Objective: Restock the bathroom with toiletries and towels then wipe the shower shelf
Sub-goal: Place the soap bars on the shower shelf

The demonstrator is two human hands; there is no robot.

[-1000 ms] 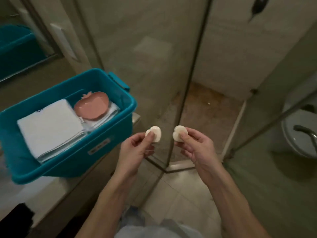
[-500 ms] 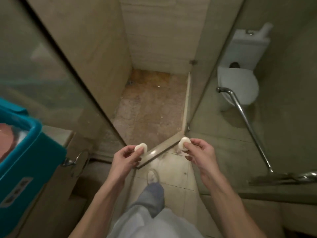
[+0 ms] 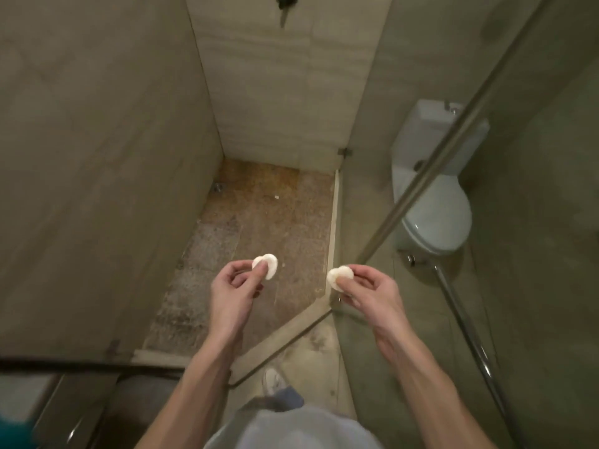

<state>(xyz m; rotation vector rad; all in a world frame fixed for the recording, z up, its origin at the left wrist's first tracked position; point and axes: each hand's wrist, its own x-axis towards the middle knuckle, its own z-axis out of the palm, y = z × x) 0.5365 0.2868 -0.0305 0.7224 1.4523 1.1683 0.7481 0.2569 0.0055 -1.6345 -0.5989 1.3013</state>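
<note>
My left hand (image 3: 235,288) pinches a small white heart-shaped soap (image 3: 266,265) between thumb and fingers, held over the brown speckled shower floor (image 3: 265,218). At the same height, my right hand (image 3: 366,291) pinches a second white heart-shaped soap (image 3: 337,276) just above the raised shower threshold (image 3: 333,228). Both soaps are held upright, about a hand's width apart. No shower shelf is in sight.
Beige tiled walls (image 3: 97,157) close the stall on the left and back. A glass panel with a steel bar handle (image 3: 431,170) stands to the right, a white toilet (image 3: 434,202) behind it. A corner of the teal bin (image 3: 13,431) shows bottom left. My shoe (image 3: 274,379) is by the threshold.
I have turned away from the teal bin and stepped toward the open shower stall. Both hands keep the same hold on the soaps and now hang over the shower entrance.
</note>
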